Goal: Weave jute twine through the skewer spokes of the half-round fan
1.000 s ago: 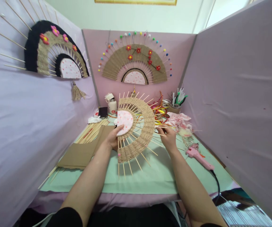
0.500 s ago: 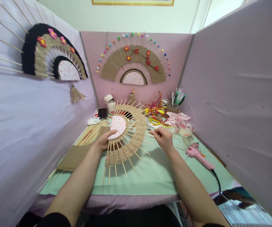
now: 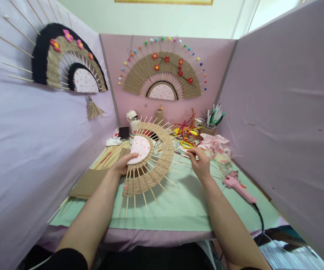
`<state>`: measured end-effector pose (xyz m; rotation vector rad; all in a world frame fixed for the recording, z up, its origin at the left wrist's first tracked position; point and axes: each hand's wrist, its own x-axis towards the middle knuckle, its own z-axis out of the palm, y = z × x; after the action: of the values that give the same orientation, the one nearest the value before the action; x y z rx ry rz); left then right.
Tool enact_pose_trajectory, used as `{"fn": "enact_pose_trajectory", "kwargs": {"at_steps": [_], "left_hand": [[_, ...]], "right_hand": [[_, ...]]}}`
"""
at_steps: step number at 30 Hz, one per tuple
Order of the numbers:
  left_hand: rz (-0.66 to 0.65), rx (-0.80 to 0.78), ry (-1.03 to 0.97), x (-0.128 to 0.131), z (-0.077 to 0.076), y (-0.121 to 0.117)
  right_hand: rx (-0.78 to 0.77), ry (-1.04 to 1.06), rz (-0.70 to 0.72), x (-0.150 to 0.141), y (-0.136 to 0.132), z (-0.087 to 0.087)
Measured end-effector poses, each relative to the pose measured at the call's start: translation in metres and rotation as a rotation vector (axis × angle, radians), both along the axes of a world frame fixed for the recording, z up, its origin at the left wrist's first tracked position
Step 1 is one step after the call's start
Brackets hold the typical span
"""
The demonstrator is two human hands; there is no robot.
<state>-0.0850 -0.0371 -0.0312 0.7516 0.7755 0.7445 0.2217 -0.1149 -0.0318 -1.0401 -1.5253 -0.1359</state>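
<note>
A woven half-round fan (image 3: 164, 159), with thin wooden sticks poking out around its rim, is held tilted above the table. My left hand (image 3: 122, 163) grips it at the white, pink-dotted centre (image 3: 140, 150), thumb on top and fingers hidden behind. To the right of the woven band, clear of it, is my right hand (image 3: 198, 162). Its thumb and forefinger are pinched together near the stick tips; whatever is between them is too small to make out. A small pink spot marks the band's lower end.
A pink glue gun (image 3: 239, 188) with a black cord lies at right. Brown cardboard (image 3: 87, 183) and loose sticks (image 3: 110, 156) lie at left. Behind are a white bottle (image 3: 133, 122), coloured wires (image 3: 188, 131) and a tool pot (image 3: 208, 129). Finished fans (image 3: 188, 80) hang on the partitions.
My right hand has drawn a little to the right, away from the fan's sticks. The fan, still in my left hand, has shifted slightly left. The camera view has turned slightly left.
</note>
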Motion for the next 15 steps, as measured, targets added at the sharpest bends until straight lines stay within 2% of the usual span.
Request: {"fn": "enact_pose_trajectory", "kwargs": {"at_steps": [4,10,15], "left_hand": [[0.000,0.006,-0.022,-0.0003,-0.0001,-0.0007],[-0.061,0.006,-0.033,0.0029,-0.0055,-0.0014],[-0.074,0.006,0.001,0.0057,-0.0072,-0.0019]], "right_hand": [[-0.055,0.044,-0.004,-0.0005,0.0004,0.0002],[-0.279,0.024,0.070,-0.0065,0.0030,-0.0069],[-0.269,0.034,0.053,-0.0069,0.0036,-0.0072]]}}
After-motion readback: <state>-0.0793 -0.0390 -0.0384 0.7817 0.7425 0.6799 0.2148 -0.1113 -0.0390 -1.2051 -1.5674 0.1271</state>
